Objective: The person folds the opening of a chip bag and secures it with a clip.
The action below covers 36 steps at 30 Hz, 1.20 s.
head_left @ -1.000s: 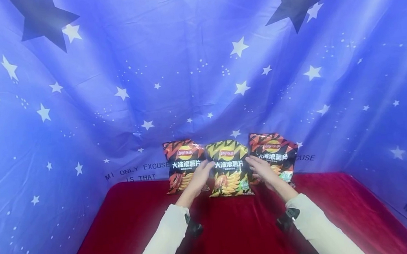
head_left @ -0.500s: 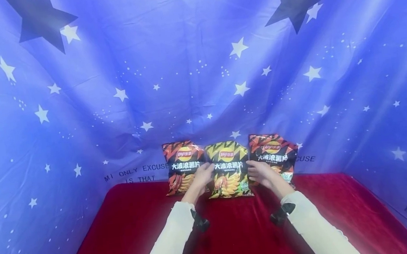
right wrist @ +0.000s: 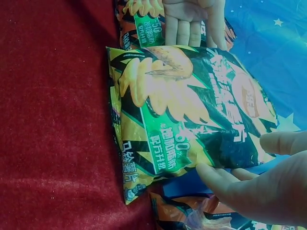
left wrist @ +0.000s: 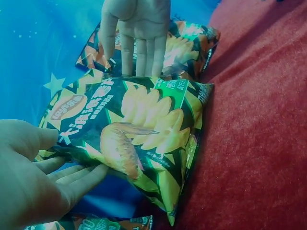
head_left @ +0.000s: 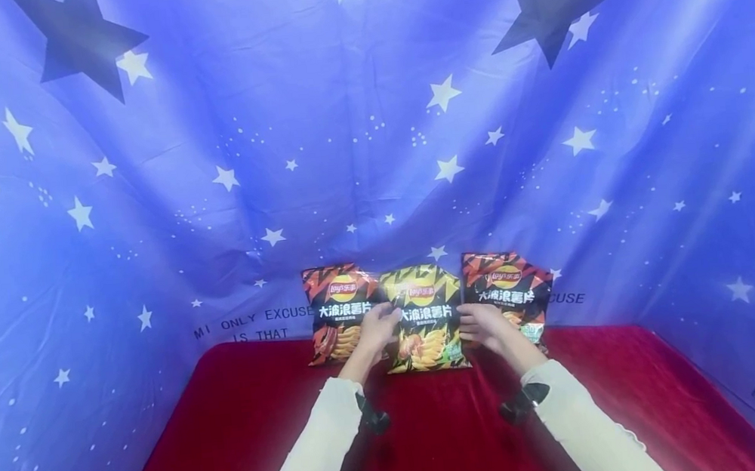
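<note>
A yellow chip bag [head_left: 426, 341] is stood on the red-covered table [head_left: 230, 409], between two red chip bags [head_left: 333, 312] and slightly in front of them. Its left edge is grasped by the left hand [head_left: 376, 330] and its right edge by the right hand [head_left: 491, 325], with both thumbs placed at the front. Both red chip bags are partly covered by the hands. The forearms are clothed in pale sleeves [head_left: 316, 446], and a blue curtain [head_left: 337, 103] printed with stars is hung behind
</note>
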{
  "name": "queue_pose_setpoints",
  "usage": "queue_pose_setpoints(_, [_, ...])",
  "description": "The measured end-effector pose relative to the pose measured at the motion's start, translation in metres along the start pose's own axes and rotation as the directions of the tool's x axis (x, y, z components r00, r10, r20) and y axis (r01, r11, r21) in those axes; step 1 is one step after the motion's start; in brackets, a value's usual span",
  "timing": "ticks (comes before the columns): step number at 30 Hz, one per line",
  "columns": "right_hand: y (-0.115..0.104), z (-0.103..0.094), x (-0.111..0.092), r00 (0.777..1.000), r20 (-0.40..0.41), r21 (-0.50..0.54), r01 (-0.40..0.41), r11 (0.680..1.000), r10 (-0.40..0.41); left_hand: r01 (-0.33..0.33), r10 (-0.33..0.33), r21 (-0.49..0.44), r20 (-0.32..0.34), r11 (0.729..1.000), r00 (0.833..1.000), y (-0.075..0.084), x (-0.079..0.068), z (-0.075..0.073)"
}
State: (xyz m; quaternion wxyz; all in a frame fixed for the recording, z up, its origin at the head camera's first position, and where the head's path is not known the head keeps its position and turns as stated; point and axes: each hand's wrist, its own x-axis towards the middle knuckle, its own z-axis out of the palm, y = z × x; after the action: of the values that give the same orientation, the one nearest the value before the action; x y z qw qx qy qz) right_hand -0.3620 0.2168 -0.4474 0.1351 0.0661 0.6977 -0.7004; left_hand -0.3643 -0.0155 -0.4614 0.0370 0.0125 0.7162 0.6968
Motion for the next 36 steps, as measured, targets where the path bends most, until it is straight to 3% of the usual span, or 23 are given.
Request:
queue_pose_setpoints(9, [0.001,-0.003,-0.014,0.996,-0.027,-0.030,0.083,0.996,-0.084,-0.075,0.075,0.026,-0.009,0.997,0.997,0.004,-0.013,-0.005])
queue_pose_setpoints(18, [-0.010,0.002,-0.042,0.987,-0.031,-0.033,0.159,0.987,-0.160,-0.210,0.209,-0.003,-0.016,0.978,0.978,0.013,-0.037,-0.012])
queue_pose_setpoints(27, [-0.013,0.018,-0.081,0.977,0.018,-0.081,0.215,0.973,-0.215,-0.179,0.179,-0.007,0.052,0.984,0.983,0.029,-0.074,-0.041])
queue_pose_setpoints(36, [-0.005,0.036,-0.105,0.972,0.114,-0.089,0.215,0.972,-0.205,-0.137,0.118,0.079,0.204,0.987,0.972,0.029,-0.097,-0.079])
